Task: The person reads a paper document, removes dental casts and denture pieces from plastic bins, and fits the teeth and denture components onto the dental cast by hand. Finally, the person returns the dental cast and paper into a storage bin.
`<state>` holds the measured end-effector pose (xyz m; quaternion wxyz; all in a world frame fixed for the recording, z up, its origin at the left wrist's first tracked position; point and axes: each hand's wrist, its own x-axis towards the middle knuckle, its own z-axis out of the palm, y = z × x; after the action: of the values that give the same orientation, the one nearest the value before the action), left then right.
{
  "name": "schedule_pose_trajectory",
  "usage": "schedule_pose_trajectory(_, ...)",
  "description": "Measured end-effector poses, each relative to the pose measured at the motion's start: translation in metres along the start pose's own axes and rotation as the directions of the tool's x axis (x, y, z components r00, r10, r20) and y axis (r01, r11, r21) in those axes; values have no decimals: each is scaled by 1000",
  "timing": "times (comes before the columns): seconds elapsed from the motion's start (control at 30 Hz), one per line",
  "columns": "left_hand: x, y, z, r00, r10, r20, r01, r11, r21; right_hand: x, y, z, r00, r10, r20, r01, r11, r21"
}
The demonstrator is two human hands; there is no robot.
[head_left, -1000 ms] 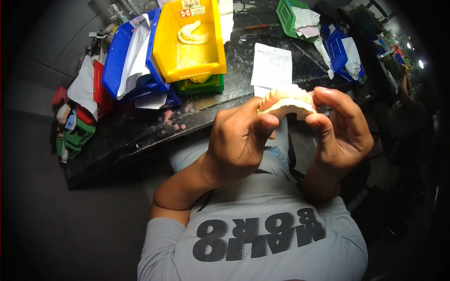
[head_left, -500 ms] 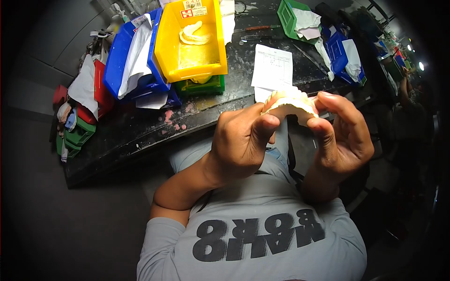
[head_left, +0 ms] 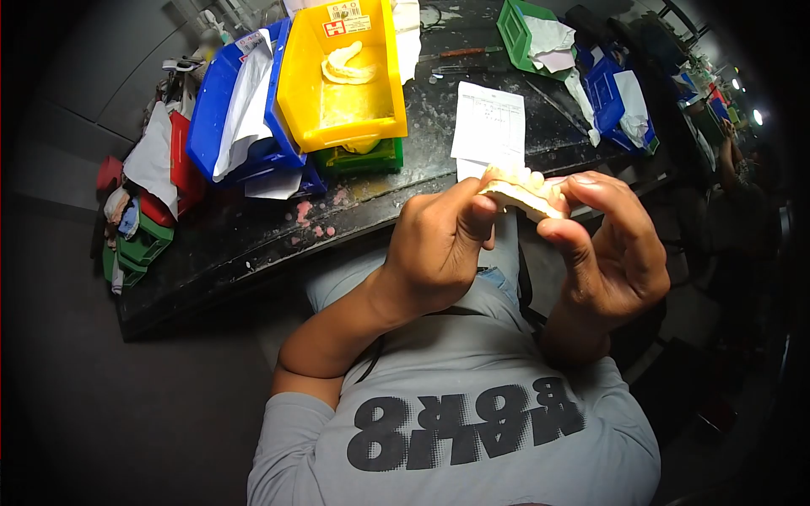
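Between my two hands I hold a cream-coloured dental cast (head_left: 525, 192), an arch with tooth shapes along its upper side. The fingers and thumb of my left hand (head_left: 439, 240) pinch its left end. My right hand (head_left: 612, 236) grips the other end between thumb and fingertips. Just beyond the cast, a printed paper slip (head_left: 489, 122) lies on the dark bench (head_left: 422, 152). A second cream dental cast (head_left: 348, 66) rests inside the yellow bin (head_left: 354, 126) at the upper left.
A blue bin (head_left: 219, 110) with papers stands left of the yellow one, above a green bin (head_left: 363, 158). Farther left is a red bin (head_left: 181, 156). Green (head_left: 516, 38) and blue (head_left: 606, 93) bins sit at the back right. A red-handled tool (head_left: 464, 51) lies at the back.
The dental cast has tipped in my fingers, so its arch opening shows less and its teeth show more. Both hands stay in nearly the same place.
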<state>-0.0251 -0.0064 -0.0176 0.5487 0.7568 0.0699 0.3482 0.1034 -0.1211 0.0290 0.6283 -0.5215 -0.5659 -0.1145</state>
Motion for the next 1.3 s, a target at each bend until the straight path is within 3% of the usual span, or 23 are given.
schedule_pose_trajectory(0.47,5,0,-4,1000,-14,24,17,992,-124,4,5,1,992,-112,49,114,993,-40)
schedule_pose_trajectory(0.53,6,1,-7,998,-43,51,56,950,-306,3,6,2,993,-108,40,109,993,-47)
schedule_pose_trajectory(0.63,5,-6,-11,995,-1,99,44,899,-435,1,9,5,995,-90,50,92,995,-46)
schedule_pose_trajectory(0.73,5,-1,-2,995,-99,17,92,832,-548,0,10,7,993,-64,103,72,995,-74)
schedule_pose_trajectory(0.87,4,-9,-8,985,-158,63,170,876,-452,-3,12,10,992,-48,118,57,996,-76)
schedule_pose_trajectory(0.93,5,-9,-5,987,-158,4,143,882,-449,-3,13,11,992,-42,120,50,997,-63)
schedule_pose_trajectory(1.13,8,3,-6,951,-295,96,299,791,-534,-2,10,12,991,-21,132,31,997,-73)
schedule_pose_trajectory(1.3,7,-1,-6,953,-298,49,274,788,-551,-1,12,12,990,-8,143,19,997,-73)
